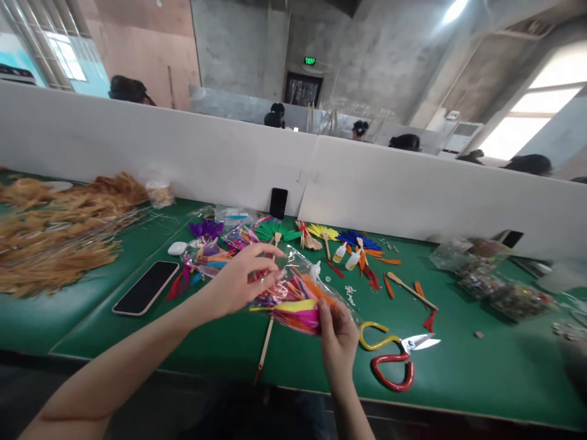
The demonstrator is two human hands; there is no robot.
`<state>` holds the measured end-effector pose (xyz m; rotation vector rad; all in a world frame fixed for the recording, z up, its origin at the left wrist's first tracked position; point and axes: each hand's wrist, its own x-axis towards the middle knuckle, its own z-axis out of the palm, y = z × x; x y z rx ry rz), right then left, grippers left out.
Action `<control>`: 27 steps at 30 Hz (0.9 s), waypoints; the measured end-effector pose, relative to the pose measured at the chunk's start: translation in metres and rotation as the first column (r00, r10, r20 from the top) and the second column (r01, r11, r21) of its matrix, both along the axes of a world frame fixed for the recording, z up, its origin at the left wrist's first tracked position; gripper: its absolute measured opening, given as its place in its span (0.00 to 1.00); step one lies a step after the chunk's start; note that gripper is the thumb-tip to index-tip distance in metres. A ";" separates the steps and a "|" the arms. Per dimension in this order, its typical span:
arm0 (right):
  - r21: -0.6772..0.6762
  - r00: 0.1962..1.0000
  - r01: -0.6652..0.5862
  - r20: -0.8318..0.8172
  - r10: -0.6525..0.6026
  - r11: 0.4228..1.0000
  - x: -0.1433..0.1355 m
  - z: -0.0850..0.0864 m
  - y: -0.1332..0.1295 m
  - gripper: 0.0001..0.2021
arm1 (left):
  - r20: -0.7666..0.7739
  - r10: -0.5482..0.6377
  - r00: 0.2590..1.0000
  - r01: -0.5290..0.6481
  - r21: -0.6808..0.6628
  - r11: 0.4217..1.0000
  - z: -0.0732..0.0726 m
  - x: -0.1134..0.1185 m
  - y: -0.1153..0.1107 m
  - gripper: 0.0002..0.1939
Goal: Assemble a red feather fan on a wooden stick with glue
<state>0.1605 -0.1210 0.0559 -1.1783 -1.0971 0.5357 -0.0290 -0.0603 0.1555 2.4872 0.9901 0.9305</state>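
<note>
My right hand (338,330) grips the lower right side of a clear plastic bag (293,299) of yellow, pink and orange feather-like strips, thumb on top. Above the bag's left part is my left hand (245,275), thumb and fingers apart; its thumb tip is close to the plastic, and whether it touches I cannot tell. A thin wooden stick (266,348) with a red tip sticks out below the bag. To the right lie scissors (401,351) with one yellow and one red handle. Behind stand fan-shaped pieces in green (277,231), yellow (323,231) and blue (353,238).
A phone (145,288) lies at left beside a white case (177,248). Dried brown grass (68,226) covers the far left. Small glue bottles (340,252), a stick with a red tassel (413,291) and bead bags (518,299) are at right. A white partition (389,183) stands behind.
</note>
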 end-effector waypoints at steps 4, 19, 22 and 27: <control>-0.108 0.908 -0.123 -0.414 0.068 0.987 -0.012 -0.016 -0.006 0.12 | 0.219 0.188 0.957 -0.225 0.161 0.961 -0.001 -0.009 0.007 0.08; -0.207 0.897 -0.354 -0.353 0.268 0.912 -0.088 -0.025 0.107 0.23 | 0.608 0.505 0.613 -0.742 0.225 0.631 -0.012 -0.063 -0.026 0.07; -0.231 0.906 -0.399 -0.245 0.344 0.887 -0.106 -0.026 0.131 0.24 | 0.621 0.561 0.547 -0.796 0.179 0.578 -0.024 -0.079 -0.025 0.06; -0.180 0.854 -0.520 -0.138 0.502 0.835 -0.077 -0.030 0.086 0.24 | 0.568 0.667 0.482 -0.835 0.067 0.547 -0.054 -0.094 -0.027 0.12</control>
